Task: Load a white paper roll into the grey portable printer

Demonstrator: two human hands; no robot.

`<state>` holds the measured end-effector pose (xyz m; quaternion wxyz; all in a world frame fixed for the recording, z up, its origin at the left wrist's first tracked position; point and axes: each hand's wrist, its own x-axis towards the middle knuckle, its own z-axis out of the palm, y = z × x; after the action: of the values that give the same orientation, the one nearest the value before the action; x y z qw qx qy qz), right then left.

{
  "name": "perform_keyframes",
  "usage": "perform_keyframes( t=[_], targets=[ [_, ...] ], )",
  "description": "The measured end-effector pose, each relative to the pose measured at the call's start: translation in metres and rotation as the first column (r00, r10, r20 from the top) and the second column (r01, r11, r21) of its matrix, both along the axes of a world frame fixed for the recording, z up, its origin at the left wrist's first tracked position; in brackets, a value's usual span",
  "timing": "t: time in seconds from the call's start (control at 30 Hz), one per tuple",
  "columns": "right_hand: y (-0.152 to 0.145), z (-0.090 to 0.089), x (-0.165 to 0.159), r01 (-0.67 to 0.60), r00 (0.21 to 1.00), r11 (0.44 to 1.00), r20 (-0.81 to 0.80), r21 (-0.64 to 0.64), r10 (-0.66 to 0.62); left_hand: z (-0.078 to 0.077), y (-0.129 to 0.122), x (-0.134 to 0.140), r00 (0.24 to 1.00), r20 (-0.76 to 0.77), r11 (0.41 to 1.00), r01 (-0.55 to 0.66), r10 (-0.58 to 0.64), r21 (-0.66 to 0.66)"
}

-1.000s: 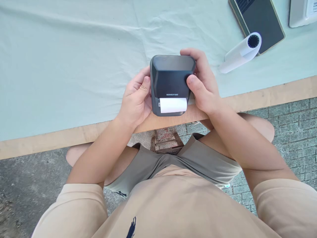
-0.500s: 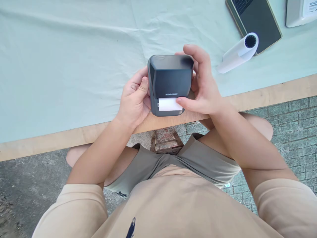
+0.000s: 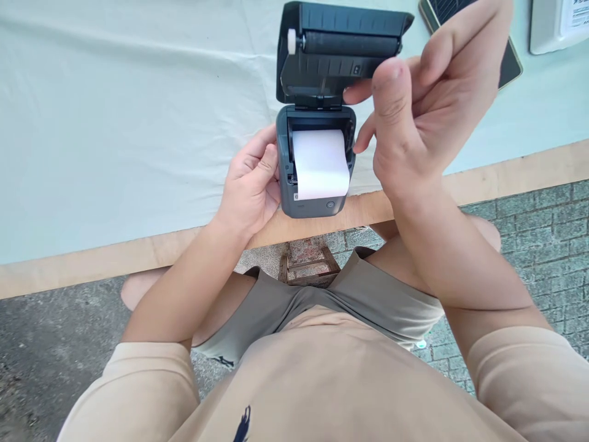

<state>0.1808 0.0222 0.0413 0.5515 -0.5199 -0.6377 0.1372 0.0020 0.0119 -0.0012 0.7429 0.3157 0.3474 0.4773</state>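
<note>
My left hand is wrapped round the left side of a small dark label printer, its thumb resting along the edge. The printer's lid stands raised on its rear hinge, showing a black roller and a white knob inside. In the bay lies a roll of white label paper, its free end hanging over the front lip beside a power button. My right hand is at the printer's right side with fingers apart, fingertips close to the raised lid and the body's right edge; whether they touch is unclear.
A pale cloth covers the table, whose bare wooden edge runs in front of me. Partly behind my right hand lies a dark phone-like device. A white object with a printed label stands at the upper right.
The printer's lid has swung up and back, exposing the paper roll. My right hand has moved up and right from the paper slip, now covering the white tube. My left hand keeps its hold.
</note>
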Motion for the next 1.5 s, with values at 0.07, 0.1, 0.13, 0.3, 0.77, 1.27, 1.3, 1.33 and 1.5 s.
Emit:
perform_keyframes(
  t=[0.07,0.1,0.13,0.3,0.77,1.27,1.3,1.33,1.5],
  targets=[
    [-0.002,0.003,0.0,-0.025,0.996,1.0,0.086,0.008,0.024,-0.001,0.0,0.0,0.999,-0.043,1.0,-0.015,0.014,-0.018],
    [-0.003,0.004,0.001,-0.05,0.987,0.999,0.156,0.018,0.047,-0.001,0.0,0.0,0.998,-0.053,0.999,-0.018,0.017,-0.026],
    [-0.004,0.006,0.002,-0.075,0.969,0.997,0.237,0.019,0.068,0.0,0.0,0.0,0.998,-0.06,0.999,-0.02,0.018,-0.032],
    [-0.008,0.009,0.012,-0.103,0.789,0.991,0.601,-0.081,0.131,0.0,-0.001,0.0,0.997,-0.081,0.999,-0.004,0.001,-0.037],
    [-0.009,0.047,-0.013,0.168,0.427,0.846,0.811,-0.506,0.4,0.0,-0.001,0.0,0.998,-0.06,1.0,-0.004,0.004,-0.003],
    [-0.012,0.037,0.049,-0.296,0.897,0.816,-0.438,-0.497,0.059,0.004,-0.001,0.001,0.997,-0.069,0.997,0.029,-0.033,-0.066],
    [-0.008,0.033,0.049,-0.271,0.891,0.813,-0.454,-0.515,0.009,0.004,0.0,0.001,0.997,-0.073,0.997,0.029,-0.034,-0.065],
    [-0.006,0.028,0.05,-0.228,0.888,0.83,-0.458,-0.509,-0.037,0.004,0.0,0.001,0.997,-0.076,0.998,0.025,-0.029,-0.06],
    [0.001,0.003,0.047,-0.1,0.962,0.906,-0.274,-0.411,-0.019,0.001,0.0,0.0,0.998,-0.058,0.999,0.034,-0.035,-0.027]
  ],
)
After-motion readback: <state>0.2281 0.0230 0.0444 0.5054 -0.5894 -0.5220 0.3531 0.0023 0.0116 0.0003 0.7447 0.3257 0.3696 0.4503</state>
